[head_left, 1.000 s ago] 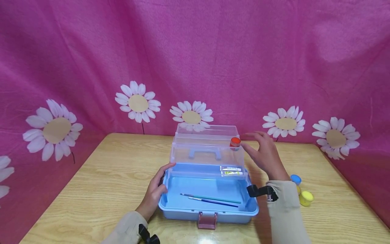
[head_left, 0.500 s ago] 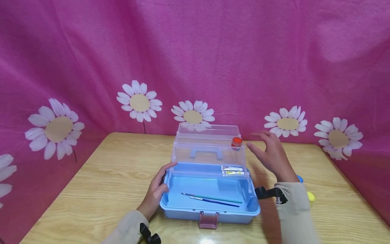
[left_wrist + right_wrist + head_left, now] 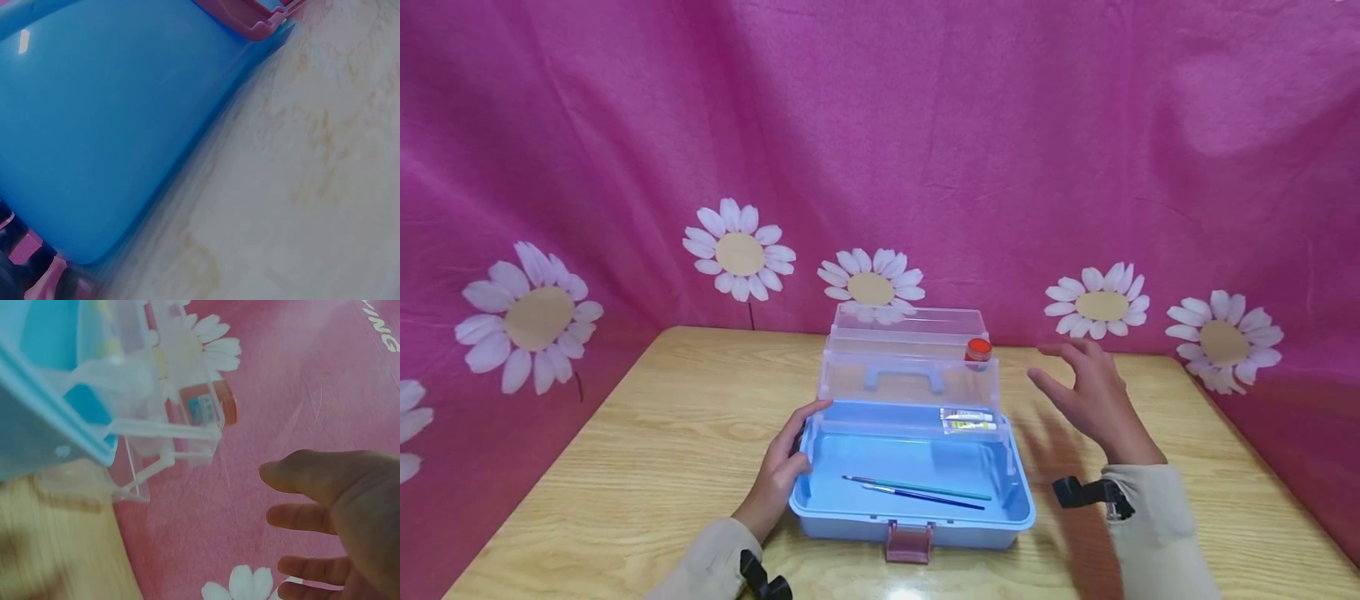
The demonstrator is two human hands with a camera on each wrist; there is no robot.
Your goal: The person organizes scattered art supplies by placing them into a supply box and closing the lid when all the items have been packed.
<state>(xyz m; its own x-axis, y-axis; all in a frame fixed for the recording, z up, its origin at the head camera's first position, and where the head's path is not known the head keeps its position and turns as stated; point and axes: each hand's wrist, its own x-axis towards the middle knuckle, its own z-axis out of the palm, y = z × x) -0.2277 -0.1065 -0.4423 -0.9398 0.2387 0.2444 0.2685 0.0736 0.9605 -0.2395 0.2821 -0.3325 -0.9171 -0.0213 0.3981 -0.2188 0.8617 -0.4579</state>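
A light blue art box [image 3: 842,531] stands with its clear lid and trays folded up at the back. My left hand [image 3: 777,479] grips its left side, thumb at the rim; the outer fingers are mostly hidden. A red-lidded paint jar [image 3: 978,350] sits at the right end of a clear upper tray. Two paint tubes [image 3: 967,421] lie in the lower tray, and a teal paintbrush [image 3: 928,488] and a dark blue paintbrush [image 3: 934,500] lie in the base. To the right of the box, my right hand [image 3: 1097,404] hovers with fingers spread, holding nothing.
A pink clasp [image 3: 909,543] hangs at the front of the box. The wooden table [image 3: 647,467] runs back to a magenta curtain [image 3: 1000,150] printed with daisies. Black camera straps [image 3: 1093,493] wrap both wrists.
My right hand has moved right, away from the red-lidded jar. The blue and yellow paint jars at the right are now hidden behind my right arm. My left hand stays put.
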